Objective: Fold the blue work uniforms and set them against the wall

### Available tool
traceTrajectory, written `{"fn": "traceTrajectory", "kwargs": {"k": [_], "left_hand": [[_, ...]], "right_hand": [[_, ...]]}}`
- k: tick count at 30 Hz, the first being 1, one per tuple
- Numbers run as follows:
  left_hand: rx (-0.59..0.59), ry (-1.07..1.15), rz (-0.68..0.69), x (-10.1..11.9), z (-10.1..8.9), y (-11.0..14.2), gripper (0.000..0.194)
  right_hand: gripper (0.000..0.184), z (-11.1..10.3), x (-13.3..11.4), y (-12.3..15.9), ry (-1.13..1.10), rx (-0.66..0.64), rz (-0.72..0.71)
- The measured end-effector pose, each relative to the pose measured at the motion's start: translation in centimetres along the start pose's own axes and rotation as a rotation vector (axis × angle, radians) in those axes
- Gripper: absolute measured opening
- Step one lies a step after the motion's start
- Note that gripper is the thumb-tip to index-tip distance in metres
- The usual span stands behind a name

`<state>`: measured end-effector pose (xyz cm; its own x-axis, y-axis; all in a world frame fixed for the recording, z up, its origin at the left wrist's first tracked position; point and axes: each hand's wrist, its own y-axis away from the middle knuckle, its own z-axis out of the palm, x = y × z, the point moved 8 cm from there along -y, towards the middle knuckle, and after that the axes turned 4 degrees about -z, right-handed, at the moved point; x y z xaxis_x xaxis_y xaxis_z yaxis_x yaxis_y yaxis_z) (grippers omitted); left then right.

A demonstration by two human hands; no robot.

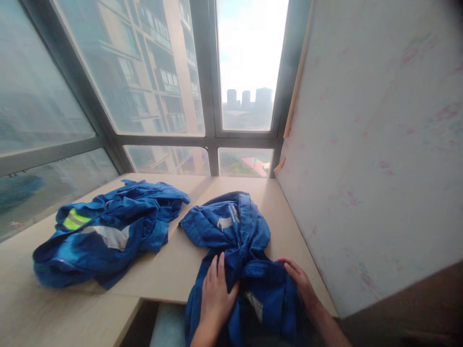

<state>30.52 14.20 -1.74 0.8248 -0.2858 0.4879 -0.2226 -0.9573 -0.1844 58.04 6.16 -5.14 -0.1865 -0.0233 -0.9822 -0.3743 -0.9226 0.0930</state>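
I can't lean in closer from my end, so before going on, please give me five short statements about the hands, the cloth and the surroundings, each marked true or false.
1. The left hand lies with extended fingers on the crumpled blue cloth garment nearer the pale patterned wall. True.
2. The right hand is beside that garment's right edge. True.
3. A second crumpled blue cloth garment, with a yellow-green strip, lies on the flat cream surface. True.
4. The left hand is holding the second garment. False: neither hand touches it.
5. The grey-framed window hides everything outside. False: buildings show through the glass.
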Motion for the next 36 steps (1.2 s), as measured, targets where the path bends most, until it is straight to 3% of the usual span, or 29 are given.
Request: {"fn": "traceTrajectory", "kwargs": {"k": [5,7,10,12,15,18,21,24,27,29,31,33,36], "left_hand": [[-0.101,-0.045,-0.135,-5.1,-1.3,2.5,0.058],[-0.130,-0.002,-0.191,-5.7,-2.0,2.4,0.051],[-0.144,0.142,-0.300,-5.8,-2.6,1.8,0.048],[-0.106,0.286,-0.328,-5.6,-3.2,1.0,0.049],[0.009,0.480,-0.304,-5.7,-5.3,-0.7,0.049],[0.127,0.481,-0.312,-7.1,-9.0,-2.8,0.046],[0.287,0.340,-0.289,-8.2,-14.2,-5.4,0.044],[0.493,0.116,-0.174,-6.9,-19.6,-7.9,0.040],[0.648,-0.112,-0.140,-4.1,-22.8,-10.5,0.042],[0.658,-0.219,-0.119,-1.8,-22.6,-12.6,0.049],[0.562,-0.302,-0.029,0.8,-20.3,-14.4,0.056],[0.411,-0.352,0.104,3.1,-16.4,-15.1,0.058],[0.267,-0.330,0.252,4.4,-10.7,-13.0,0.052]], "right_hand": [[0.063,4.4,-3.5,3.9,0.409,-0.223,-0.191],[0.064,7.1,-3.9,5.7,0.619,-0.334,-0.284],[0.064,11.0,-2.5,7.6,0.900,-0.445,-0.379],[0.045,12.7,-0.8,8.0,1.078,-0.453,-0.403],[0.012,13.3,0.7,7.0,1.225,-0.374,-0.413],[0.022,11.4,0.0,4.5,1.159,-0.236,-0.407],[0.025,7.1,-2.8,0.9,1.047,-0.039,-0.400],[0.027,1.8,-8.1,-2.7,1.009,0.254,-0.464],[0.031,-2.1,-14.8,-5.2,1.039,0.562,-0.598],[0.032,-2.7,-18.5,-6.5,1.096,0.690,-0.677],[0.030,-1.5,-20.6,-7.7,1.202,0.675,-0.722],[0.029,1.1,-21.0,-8.2,1.290,0.569,-0.753],[0.032,5.9,-18.7,-5.7,1.228,0.363,-0.832]]}}
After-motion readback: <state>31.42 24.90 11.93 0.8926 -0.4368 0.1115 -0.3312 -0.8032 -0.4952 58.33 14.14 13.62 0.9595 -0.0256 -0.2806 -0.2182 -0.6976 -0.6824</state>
